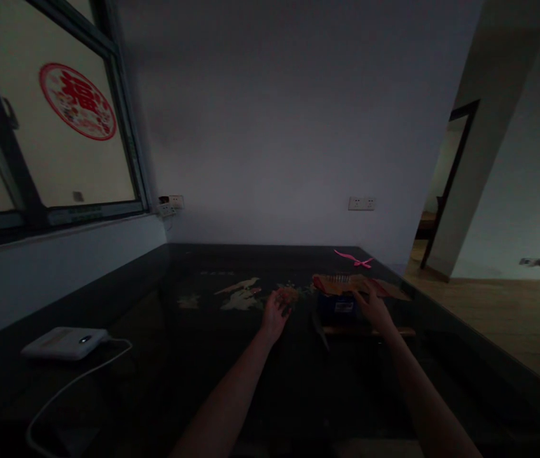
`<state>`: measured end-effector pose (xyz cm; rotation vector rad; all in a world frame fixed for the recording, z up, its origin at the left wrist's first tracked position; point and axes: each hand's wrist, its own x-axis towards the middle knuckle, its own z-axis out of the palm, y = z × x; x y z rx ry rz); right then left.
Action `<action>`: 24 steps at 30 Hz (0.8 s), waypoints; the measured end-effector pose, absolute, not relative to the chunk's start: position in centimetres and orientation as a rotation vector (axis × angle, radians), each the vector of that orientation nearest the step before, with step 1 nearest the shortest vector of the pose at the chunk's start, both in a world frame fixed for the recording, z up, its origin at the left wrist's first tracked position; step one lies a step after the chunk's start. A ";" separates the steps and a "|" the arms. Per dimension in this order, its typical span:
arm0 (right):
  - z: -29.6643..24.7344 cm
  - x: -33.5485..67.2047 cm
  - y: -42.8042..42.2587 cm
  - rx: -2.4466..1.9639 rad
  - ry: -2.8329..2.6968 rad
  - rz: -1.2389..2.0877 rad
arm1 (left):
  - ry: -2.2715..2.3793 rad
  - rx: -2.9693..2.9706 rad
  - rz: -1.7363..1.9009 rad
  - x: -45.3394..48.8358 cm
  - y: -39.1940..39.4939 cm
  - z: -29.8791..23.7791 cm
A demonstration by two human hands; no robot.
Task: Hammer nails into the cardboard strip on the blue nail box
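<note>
- Pretty dim in here, so fair warning on the finer details.
- Right grip (375,306) up at the near edge of some brown paper (327,286), apparently touching it with the fingertips. Can't tell if actually pinching or just resting there, too dark.
- Left grip (275,315) with fingers loosely curled and apart, nothing obvious in it, over the bird-and-flower pattern (241,296) of the dark desk (203,362). Near the box, but not touching.
- Brown paper on top of a blue box (329,309), kinda uneven, with what looks like one end stretching off to the right behind the right grip. Also a row of dark stripes along the top, no idea if printed on or a separate part.
- Blue box on the right half of the desk, with a pale label on the near side.
- By the near side of the box, a thin stick (398,332), plus a curved grey thing (320,331) near the left corner, too murky to name.
- Progress-wise, probably somewhere in the middle: paper already on the box, but not lying flat, and no fastening visible. Can't judge more than that.
- Pink ribbon (362,263) near the far right corner, untouched.
- White power bank (62,343) with a cable (93,369) way over left, also untouched.
</note>
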<state>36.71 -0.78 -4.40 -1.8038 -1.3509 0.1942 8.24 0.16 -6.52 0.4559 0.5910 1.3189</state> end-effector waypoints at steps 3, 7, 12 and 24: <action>-4.5 35.9 0.7 -1.748 -1.328 0.225 | 0.597 0.460 1.306 8.2 0.0 -6.4; -4.5 34.9 1.6 -1.749 -1.296 0.231 | 0.594 0.445 1.302 8.2 -0.1 -6.2; -4.5 34.5 1.4 -1.761 -1.311 0.230 | 0.598 0.470 1.295 8.3 0.0 -6.2; -4.1 30.5 4.2 -1.702 -1.505 0.311 | 0.770 0.760 1.503 7.6 0.0 -4.9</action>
